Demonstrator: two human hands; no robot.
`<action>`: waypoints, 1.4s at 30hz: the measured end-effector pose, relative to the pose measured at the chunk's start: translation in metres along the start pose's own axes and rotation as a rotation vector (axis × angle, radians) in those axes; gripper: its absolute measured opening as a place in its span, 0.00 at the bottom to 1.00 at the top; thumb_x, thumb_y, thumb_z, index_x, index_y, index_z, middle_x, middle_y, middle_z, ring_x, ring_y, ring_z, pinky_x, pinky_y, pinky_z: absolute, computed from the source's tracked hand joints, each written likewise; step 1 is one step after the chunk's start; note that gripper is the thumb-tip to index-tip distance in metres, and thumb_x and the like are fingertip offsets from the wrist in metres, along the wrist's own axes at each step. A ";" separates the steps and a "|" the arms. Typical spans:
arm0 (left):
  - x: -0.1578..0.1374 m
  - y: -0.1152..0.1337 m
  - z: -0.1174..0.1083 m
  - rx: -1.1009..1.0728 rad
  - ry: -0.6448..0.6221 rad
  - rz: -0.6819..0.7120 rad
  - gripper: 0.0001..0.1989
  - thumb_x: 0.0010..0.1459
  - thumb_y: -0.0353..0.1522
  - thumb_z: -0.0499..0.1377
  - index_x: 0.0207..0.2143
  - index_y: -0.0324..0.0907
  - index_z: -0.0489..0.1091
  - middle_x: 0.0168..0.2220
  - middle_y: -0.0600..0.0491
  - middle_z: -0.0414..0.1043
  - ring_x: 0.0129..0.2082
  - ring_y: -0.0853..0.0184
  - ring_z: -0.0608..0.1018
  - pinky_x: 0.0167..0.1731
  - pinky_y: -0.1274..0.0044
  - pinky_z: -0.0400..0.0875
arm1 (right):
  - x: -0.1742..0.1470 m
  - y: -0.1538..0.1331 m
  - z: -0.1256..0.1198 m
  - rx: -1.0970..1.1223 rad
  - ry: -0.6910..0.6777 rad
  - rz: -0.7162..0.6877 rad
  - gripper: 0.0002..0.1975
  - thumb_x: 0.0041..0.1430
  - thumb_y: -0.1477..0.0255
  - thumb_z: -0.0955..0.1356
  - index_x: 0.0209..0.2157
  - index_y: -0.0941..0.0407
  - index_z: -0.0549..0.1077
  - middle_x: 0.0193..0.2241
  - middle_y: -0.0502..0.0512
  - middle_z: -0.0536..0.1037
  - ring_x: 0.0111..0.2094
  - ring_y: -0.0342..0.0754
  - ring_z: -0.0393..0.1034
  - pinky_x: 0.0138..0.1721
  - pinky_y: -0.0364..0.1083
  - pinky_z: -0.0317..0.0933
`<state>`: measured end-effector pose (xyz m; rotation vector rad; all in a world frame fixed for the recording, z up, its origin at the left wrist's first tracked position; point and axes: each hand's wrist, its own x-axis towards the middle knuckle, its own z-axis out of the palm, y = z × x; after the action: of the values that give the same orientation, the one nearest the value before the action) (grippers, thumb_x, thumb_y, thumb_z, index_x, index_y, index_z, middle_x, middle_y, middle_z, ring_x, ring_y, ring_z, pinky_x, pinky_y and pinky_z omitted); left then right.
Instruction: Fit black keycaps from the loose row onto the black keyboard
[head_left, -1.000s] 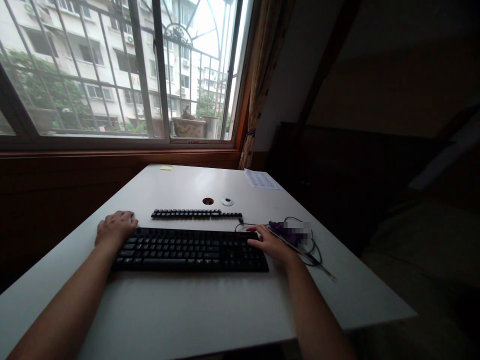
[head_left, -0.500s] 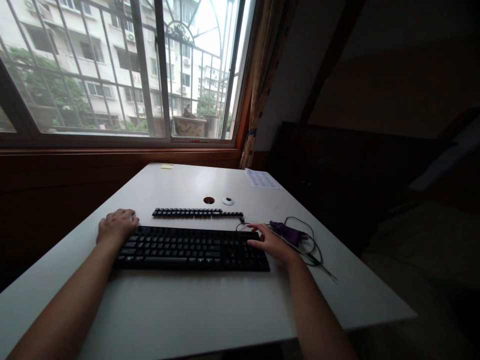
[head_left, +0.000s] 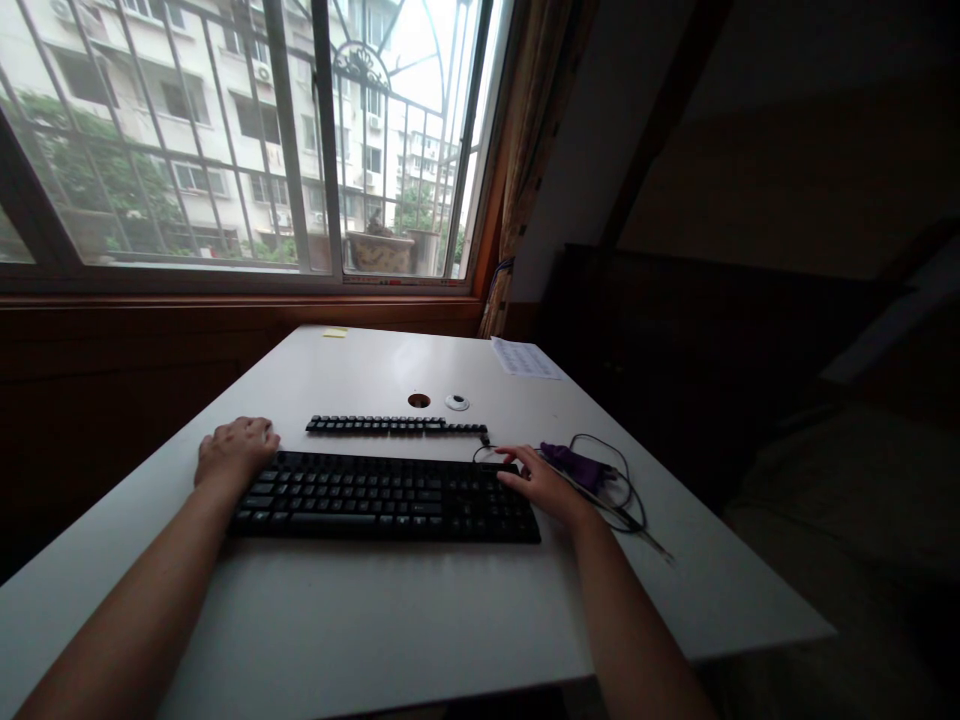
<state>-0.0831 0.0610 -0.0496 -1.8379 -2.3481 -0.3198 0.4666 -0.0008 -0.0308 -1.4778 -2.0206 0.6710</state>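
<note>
A black keyboard (head_left: pixel 345 505) lies flat across the white desk, its right part too dark to make out each key. By its far left corner rests my left hand (head_left: pixel 236 452), fingers curled in; a small pale spot shows at the fingertips, and what they hold, if anything, is hidden. My right hand (head_left: pixel 541 484) lies over the far right corner of the keyboard, thumb and index finger apart, thumb touching its top. Just behind the keyboard stand black keycaps (head_left: pixel 394 425) in a long, close-set strip.
Right of my right hand lie a purple cloth pouch (head_left: pixel 576 465), a looped black cable (head_left: pixel 637 500) and a thin metal stick (head_left: pixel 656 545). Farther back are a round cable hole (head_left: pixel 419 401), its white cover (head_left: pixel 457 402), a printed sheet (head_left: pixel 525 360) and a yellow note (head_left: pixel 335 332).
</note>
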 end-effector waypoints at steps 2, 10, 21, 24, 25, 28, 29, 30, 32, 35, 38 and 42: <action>0.000 0.000 0.000 -0.005 -0.002 0.001 0.29 0.67 0.44 0.44 0.60 0.43 0.73 0.63 0.37 0.70 0.57 0.43 0.74 0.55 0.57 0.67 | 0.000 0.001 0.000 0.006 -0.011 0.000 0.27 0.61 0.59 0.73 0.60 0.49 0.74 0.51 0.56 0.73 0.40 0.50 0.68 0.48 0.52 0.67; 0.000 0.001 -0.002 -0.030 -0.018 -0.007 0.30 0.67 0.44 0.43 0.60 0.40 0.72 0.63 0.35 0.69 0.58 0.41 0.73 0.56 0.56 0.66 | 0.013 0.007 0.011 -0.071 0.189 -0.066 0.20 0.67 0.59 0.65 0.54 0.52 0.78 0.49 0.59 0.76 0.49 0.56 0.71 0.55 0.56 0.65; 0.000 0.000 -0.001 0.006 -0.016 0.011 0.29 0.68 0.43 0.42 0.59 0.41 0.72 0.64 0.36 0.70 0.58 0.42 0.73 0.56 0.58 0.66 | 0.031 0.009 0.026 -0.120 0.168 -0.150 0.27 0.71 0.67 0.60 0.69 0.47 0.64 0.64 0.54 0.74 0.68 0.52 0.62 0.72 0.58 0.51; 0.000 0.000 -0.001 0.010 -0.013 0.007 0.29 0.68 0.44 0.42 0.59 0.41 0.72 0.63 0.36 0.70 0.58 0.43 0.73 0.55 0.58 0.66 | 0.035 0.016 0.030 -0.167 0.170 -0.191 0.27 0.71 0.66 0.61 0.68 0.48 0.66 0.67 0.56 0.71 0.70 0.53 0.60 0.73 0.60 0.51; 0.000 0.000 -0.001 0.007 -0.014 0.005 0.29 0.68 0.44 0.42 0.59 0.41 0.72 0.64 0.36 0.70 0.58 0.43 0.73 0.55 0.58 0.66 | 0.036 0.018 0.031 -0.185 0.174 -0.199 0.26 0.71 0.66 0.61 0.68 0.49 0.66 0.68 0.57 0.70 0.70 0.54 0.60 0.73 0.60 0.51; 0.000 0.001 -0.003 -0.004 -0.023 -0.003 0.29 0.68 0.43 0.43 0.60 0.40 0.72 0.64 0.36 0.69 0.58 0.41 0.73 0.55 0.57 0.66 | 0.038 0.024 0.033 -0.238 0.177 -0.215 0.25 0.72 0.65 0.61 0.67 0.50 0.68 0.68 0.58 0.70 0.70 0.55 0.61 0.73 0.61 0.53; 0.000 0.001 -0.003 -0.008 -0.026 -0.002 0.29 0.68 0.43 0.43 0.60 0.40 0.72 0.64 0.36 0.69 0.58 0.41 0.73 0.55 0.57 0.66 | 0.038 0.025 0.033 -0.256 0.180 -0.219 0.25 0.72 0.65 0.61 0.67 0.50 0.68 0.68 0.58 0.70 0.69 0.55 0.61 0.73 0.62 0.53; 0.000 0.001 -0.004 -0.011 -0.026 0.000 0.29 0.68 0.43 0.43 0.60 0.40 0.72 0.64 0.36 0.69 0.58 0.41 0.73 0.55 0.57 0.66 | 0.038 0.026 0.033 -0.274 0.186 -0.221 0.25 0.72 0.65 0.61 0.67 0.50 0.69 0.67 0.58 0.71 0.69 0.56 0.62 0.72 0.62 0.54; 0.000 0.001 -0.003 -0.015 -0.018 0.004 0.29 0.67 0.43 0.43 0.59 0.40 0.73 0.63 0.35 0.70 0.58 0.40 0.73 0.55 0.56 0.66 | 0.038 0.028 0.033 -0.313 0.203 -0.220 0.24 0.73 0.65 0.61 0.66 0.51 0.70 0.66 0.59 0.73 0.68 0.57 0.63 0.72 0.62 0.55; 0.001 0.000 0.000 -0.012 -0.001 0.008 0.29 0.68 0.43 0.44 0.59 0.40 0.73 0.63 0.35 0.70 0.57 0.41 0.73 0.55 0.56 0.66 | 0.038 0.029 0.032 -0.375 0.222 -0.220 0.24 0.74 0.65 0.60 0.65 0.53 0.71 0.63 0.60 0.75 0.66 0.57 0.65 0.71 0.61 0.56; 0.003 -0.002 0.003 -0.005 0.003 0.002 0.29 0.68 0.43 0.44 0.60 0.41 0.72 0.64 0.36 0.70 0.58 0.42 0.73 0.55 0.57 0.66 | 0.036 0.031 0.029 -0.412 0.232 -0.230 0.23 0.75 0.66 0.58 0.63 0.54 0.73 0.61 0.60 0.77 0.64 0.57 0.67 0.69 0.60 0.57; 0.003 -0.002 0.004 0.010 -0.004 0.000 0.28 0.68 0.44 0.44 0.59 0.42 0.73 0.63 0.37 0.70 0.57 0.43 0.74 0.55 0.58 0.66 | 0.034 0.035 0.023 -0.427 0.239 -0.248 0.22 0.76 0.68 0.56 0.60 0.54 0.75 0.58 0.61 0.80 0.61 0.55 0.70 0.67 0.59 0.59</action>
<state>-0.0862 0.0646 -0.0525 -1.8362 -2.3474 -0.3037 0.4669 0.0397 -0.0664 -1.4126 -2.1889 -0.0438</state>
